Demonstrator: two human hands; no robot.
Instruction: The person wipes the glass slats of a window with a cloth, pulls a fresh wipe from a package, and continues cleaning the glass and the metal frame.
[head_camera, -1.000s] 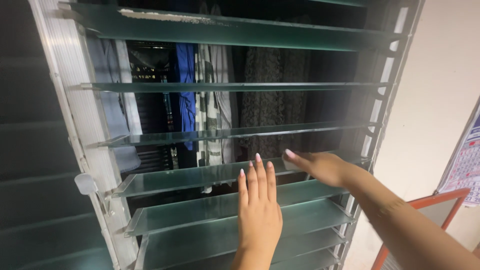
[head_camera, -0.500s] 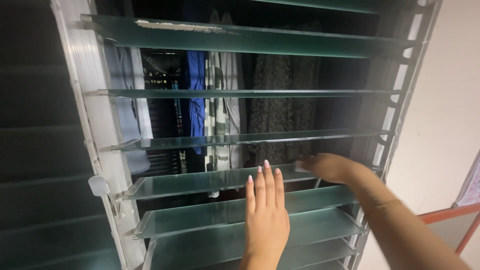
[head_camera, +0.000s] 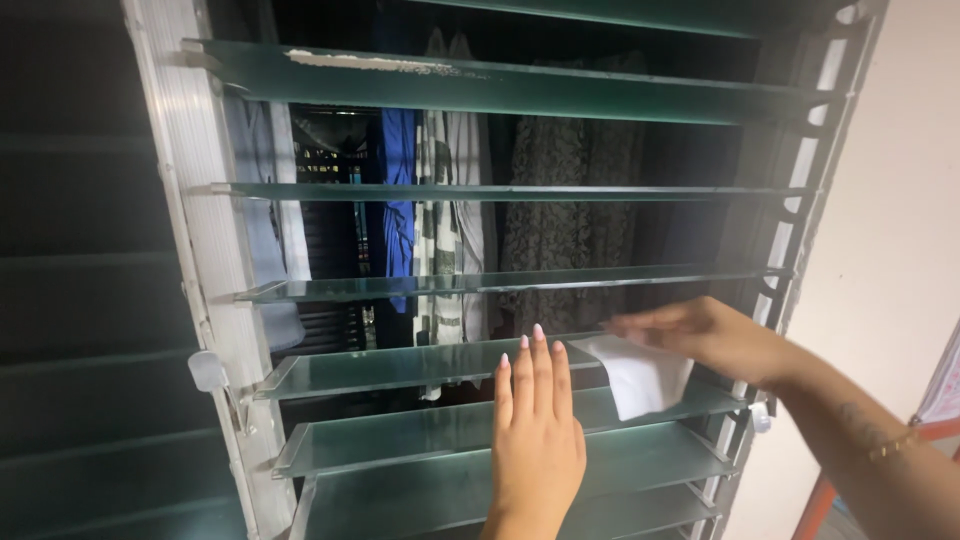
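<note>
White cloth (head_camera: 640, 375): hangs over the right end of a frosted glass louvre slat (head_camera: 420, 362), pinched in the right hand (head_camera: 715, 335) fingers. Left hand (head_camera: 537, 440): flat, fingers together, on the slat below (head_camera: 400, 432). Best practice, likely: brace the pane, wipe lengthwise, light pressure. Behind: hanging clothes (head_camera: 440, 200).

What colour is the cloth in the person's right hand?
White: the cloth hangs from the right hand over a frosted glass slat, seen in the head view.
</note>
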